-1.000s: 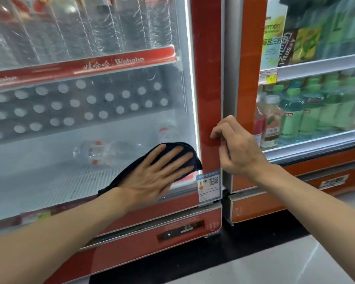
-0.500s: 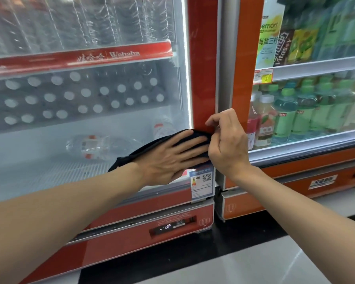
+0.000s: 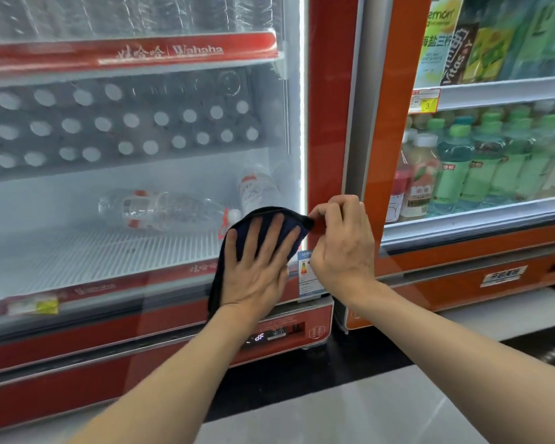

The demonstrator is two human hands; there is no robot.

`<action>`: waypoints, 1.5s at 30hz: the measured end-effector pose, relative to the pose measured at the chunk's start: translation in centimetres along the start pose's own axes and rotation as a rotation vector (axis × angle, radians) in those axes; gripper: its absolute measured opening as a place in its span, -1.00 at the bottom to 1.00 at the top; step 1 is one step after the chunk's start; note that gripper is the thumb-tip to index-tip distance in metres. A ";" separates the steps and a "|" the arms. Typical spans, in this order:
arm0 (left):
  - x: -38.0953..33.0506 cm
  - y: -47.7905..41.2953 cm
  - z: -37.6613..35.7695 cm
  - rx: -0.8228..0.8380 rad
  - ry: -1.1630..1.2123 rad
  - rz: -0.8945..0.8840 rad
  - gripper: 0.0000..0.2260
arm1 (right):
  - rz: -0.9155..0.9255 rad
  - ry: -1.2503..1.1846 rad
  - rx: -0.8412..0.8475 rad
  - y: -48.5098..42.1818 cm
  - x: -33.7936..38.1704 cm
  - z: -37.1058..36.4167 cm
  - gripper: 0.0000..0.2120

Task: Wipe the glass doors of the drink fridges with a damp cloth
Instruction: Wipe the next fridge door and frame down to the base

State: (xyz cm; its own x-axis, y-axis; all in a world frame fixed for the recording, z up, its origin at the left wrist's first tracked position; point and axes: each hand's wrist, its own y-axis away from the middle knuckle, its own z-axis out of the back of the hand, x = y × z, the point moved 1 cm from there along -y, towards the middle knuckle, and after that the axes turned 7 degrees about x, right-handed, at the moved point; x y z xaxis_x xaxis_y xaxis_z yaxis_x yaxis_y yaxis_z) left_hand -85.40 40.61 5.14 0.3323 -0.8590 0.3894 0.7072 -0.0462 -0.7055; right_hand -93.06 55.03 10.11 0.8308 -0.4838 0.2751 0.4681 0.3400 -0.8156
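Note:
A dark blue cloth [image 3: 271, 219] lies flat against the lower right corner of the left fridge's glass door [image 3: 141, 187]. My left hand [image 3: 258, 267] presses on it with fingers spread, pointing up. My right hand [image 3: 342, 248] pinches the cloth's upper right corner against the red door frame [image 3: 329, 123]. The right fridge's glass door [image 3: 494, 155] stands beside it, untouched.
Water bottles lie on the left fridge's bottom shelf [image 3: 161, 209]; green and pink drink bottles [image 3: 462, 168] fill the right fridge. An energy label [image 3: 305, 274] sticks out at the door's corner. Below are red base panels, a black plinth and a pale tiled floor [image 3: 366, 411].
My left hand slid the cloth right along the glass and turned fingers-up. My right hand left the frame edge and took hold of the cloth's corner.

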 end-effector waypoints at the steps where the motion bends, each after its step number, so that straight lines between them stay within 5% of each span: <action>1: -0.6 0.0 0.1 0.017 0.034 0.036 -0.37 | 0.004 -0.008 0.023 0.2 0.1 0.1 -0.66; 9: 1.1 0.9 3.8 0.102 0.154 -0.122 -0.26 | -0.052 -0.137 0.127 4.6 0.2 1.4 -0.60; 12: 3.1 0.5 4.9 0.064 0.091 -0.210 -0.49 | 0.031 -0.209 0.173 6.7 1.6 0.9 -0.57; 20: 5.0 -0.4 7.0 0.005 0.261 -0.267 -0.61 | 0.067 -0.439 0.127 7.0 7.9 -4.4 -0.32; 26: 9.4 1.3 8.5 -0.060 0.405 -0.242 -0.62 | 0.037 -0.200 -0.012 4.7 7.9 -9.5 -0.32; 32: 14.8 6.0 8.2 -0.036 0.249 -0.235 -0.52 | 0.345 0.123 -0.107 1.4 5.4 -9.8 -0.33; 39: 20.0 10.9 7.1 0.222 0.016 -0.469 -0.49 | 1.268 0.532 0.199 4.4 2.1 -11.1 -0.40; 45: 24.4 14.5 7.0 0.247 -0.188 -0.494 -0.47 | 1.372 0.516 0.296 -1.2 4.7 -7.9 -0.37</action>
State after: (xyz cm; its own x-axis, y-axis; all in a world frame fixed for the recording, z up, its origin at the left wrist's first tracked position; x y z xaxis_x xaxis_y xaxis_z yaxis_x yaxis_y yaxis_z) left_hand -62.64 22.57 8.55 0.0148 -0.6593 0.7518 0.9237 -0.2788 -0.2627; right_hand -92.10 45.91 8.39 0.4977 0.1366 -0.8565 -0.4732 0.8704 -0.1362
